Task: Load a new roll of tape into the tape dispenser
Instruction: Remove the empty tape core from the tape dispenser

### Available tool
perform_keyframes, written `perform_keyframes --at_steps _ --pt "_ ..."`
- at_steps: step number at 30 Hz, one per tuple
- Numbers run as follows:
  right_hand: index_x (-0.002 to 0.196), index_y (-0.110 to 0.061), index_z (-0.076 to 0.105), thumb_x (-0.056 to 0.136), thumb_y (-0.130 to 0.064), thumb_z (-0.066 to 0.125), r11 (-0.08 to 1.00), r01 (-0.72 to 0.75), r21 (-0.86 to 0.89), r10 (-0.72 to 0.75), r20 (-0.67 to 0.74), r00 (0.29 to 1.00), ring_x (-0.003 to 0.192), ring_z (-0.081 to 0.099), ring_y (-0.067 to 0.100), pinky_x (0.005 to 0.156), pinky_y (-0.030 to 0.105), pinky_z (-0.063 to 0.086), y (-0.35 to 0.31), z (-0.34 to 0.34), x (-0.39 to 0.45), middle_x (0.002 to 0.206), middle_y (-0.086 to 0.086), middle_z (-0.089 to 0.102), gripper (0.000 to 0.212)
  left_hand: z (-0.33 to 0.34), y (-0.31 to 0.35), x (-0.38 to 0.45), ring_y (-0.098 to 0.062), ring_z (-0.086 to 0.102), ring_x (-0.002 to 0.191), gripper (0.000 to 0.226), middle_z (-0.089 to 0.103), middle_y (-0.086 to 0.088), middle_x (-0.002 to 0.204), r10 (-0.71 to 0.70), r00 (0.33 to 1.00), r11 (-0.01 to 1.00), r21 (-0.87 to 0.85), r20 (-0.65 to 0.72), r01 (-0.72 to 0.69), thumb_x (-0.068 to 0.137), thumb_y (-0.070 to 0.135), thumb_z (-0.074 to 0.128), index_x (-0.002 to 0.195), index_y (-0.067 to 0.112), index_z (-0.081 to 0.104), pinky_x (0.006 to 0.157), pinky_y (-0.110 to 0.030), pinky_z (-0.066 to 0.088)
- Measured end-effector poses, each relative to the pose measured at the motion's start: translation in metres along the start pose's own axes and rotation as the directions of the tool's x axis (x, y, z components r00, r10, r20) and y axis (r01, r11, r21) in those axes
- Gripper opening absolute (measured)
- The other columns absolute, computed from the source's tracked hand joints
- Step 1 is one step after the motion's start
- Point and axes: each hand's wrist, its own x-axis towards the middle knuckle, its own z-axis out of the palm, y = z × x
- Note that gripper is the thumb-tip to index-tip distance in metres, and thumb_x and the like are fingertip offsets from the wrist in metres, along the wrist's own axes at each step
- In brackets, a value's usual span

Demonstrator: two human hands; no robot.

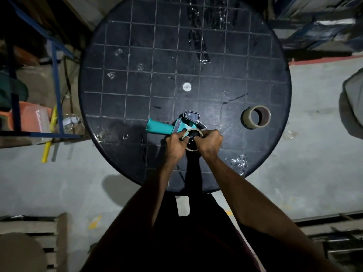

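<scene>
Round dark table [137,79] with a grid pattern, seen from above; dim light. Teal tape dispenser [172,125] lies on its side near the table's near edge, handle pointing left, black plate at its far end. Both hands work at the dispenser's hub: left hand [175,143] and right hand [210,142] grip a thin cardboard ring [191,134] from opposite sides, fingers curled onto its rim; the ring sits over the hub, and the knuckles hide how far it is seated. New roll of tape [255,118] stands on its flat side to the right of the dispenser, well apart from it and near the table's right edge, untouched. Small pale round cap [187,86] at the table's centre. Strips of clear tape [198,36] stuck along the far part of the top; a crumpled scrap [239,160] near the right forearm. Off the table to the left, blue metal shelving [56,61] and a yellow stick [49,142].
</scene>
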Motion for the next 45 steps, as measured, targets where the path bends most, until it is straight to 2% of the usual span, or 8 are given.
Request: perform_keyframes --at_steps 10,14,20,26,32,36,39,45 --pt "0.113 -0.011 0.075 0.083 -0.022 0.079 0.956 0.280 -0.083 -0.257 0.221 0.941 0.088 0.072 0.019 0.079 0.020 0.053 0.004 -0.028 -0.008 0.101 0.009 0.077 0.032 -0.025 0.007 -0.024 -0.030 0.065 0.085 0.035 0.067 -0.012 0.094 0.157 0.987 0.921 0.355 0.042 -0.162 0.102 0.036 0.046 0.125 0.015 0.063 0.067 -0.034 0.047" --pt "0.141 -0.017 0.052 0.081 -0.037 0.080 0.892 0.409 -0.192 -0.347 0.288 0.893 0.112 0.062 0.030 0.095 0.035 0.052 0.000 -0.034 -0.021 0.131 0.012 0.058 0.069 -0.050 -0.017 0.007 -0.034 0.052 0.110 0.059 0.061 -0.020 0.116 0.430 0.900 0.629 0.694 0.066 -0.351 0.086 0.028 0.059 0.140 0.007 0.047 0.092 -0.048 0.049" --pt "0.156 -0.025 0.022 0.070 -0.046 0.087 0.769 0.467 -0.437 -0.272 0.438 0.857 0.122 0.049 0.044 0.096 0.054 0.053 -0.011 -0.011 -0.041 0.156 0.010 0.025 0.110 -0.065 -0.018 0.054 -0.031 0.055 0.119 0.058 0.061 -0.012 0.129 0.301 0.898 0.255 0.881 0.320 -0.399 0.083 0.046 0.061 0.131 0.015 0.054 0.106 -0.052 0.036" --pt "0.155 -0.025 0.027 0.080 -0.026 0.078 0.755 0.467 -0.460 -0.267 0.435 0.860 0.119 0.051 0.047 0.099 0.051 0.052 -0.010 -0.001 -0.035 0.154 0.015 0.027 0.090 -0.061 -0.016 0.063 -0.030 0.066 0.104 0.041 0.070 -0.010 0.115 0.255 0.870 0.290 0.825 0.421 -0.485 0.084 0.035 0.054 0.118 0.014 0.061 0.091 -0.042 0.049" --pt "0.155 -0.021 0.026 0.080 -0.017 0.078 0.722 0.499 -0.480 -0.261 0.479 0.838 0.124 0.046 0.047 0.098 0.054 0.052 -0.017 -0.003 -0.038 0.152 0.015 0.029 0.091 -0.083 -0.040 0.061 -0.029 0.063 0.104 0.065 0.064 -0.011 0.123 0.095 0.870 0.673 0.613 0.484 -0.414 0.071 0.046 0.076 0.126 0.018 0.055 0.087 -0.039 0.054" --pt "0.154 -0.021 0.028 0.079 -0.019 0.079 0.718 0.497 -0.488 -0.254 0.480 0.839 0.123 0.047 0.046 0.098 0.054 0.052 -0.020 -0.004 -0.038 0.151 0.015 0.031 0.091 -0.092 -0.028 0.060 -0.038 0.035 0.140 0.130 0.028 -0.011 0.160 0.441 0.793 0.460 0.653 0.419 -0.601 0.062 0.050 0.088 0.159 0.025 0.006 0.107 -0.051 0.043" --pt "0.154 -0.021 0.028 0.079 -0.024 0.081 0.711 0.492 -0.502 -0.247 0.476 0.844 0.120 0.048 0.046 0.096 0.053 0.053 -0.022 -0.004 -0.039 0.149 0.014 0.032 0.093 -0.090 -0.015 0.060 -0.033 0.022 0.150 0.129 0.014 -0.006 0.167 0.452 0.711 0.292 0.664 0.539 -0.689 0.066 0.055 0.084 0.160 0.026 0.001 0.113 -0.047 0.035" --pt "0.152 -0.023 0.030 0.078 -0.031 0.083 0.634 0.498 -0.591 -0.240 0.461 0.854 0.116 0.051 0.043 0.087 0.051 0.056 -0.027 -0.001 -0.040 0.144 0.014 0.037 0.091 -0.076 -0.010 0.054 -0.030 0.033 0.144 0.127 0.022 -0.010 0.163 0.424 0.755 0.305 0.705 0.501 -0.640 0.066 0.050 0.086 0.160 0.022 0.006 0.109 -0.043 0.040"
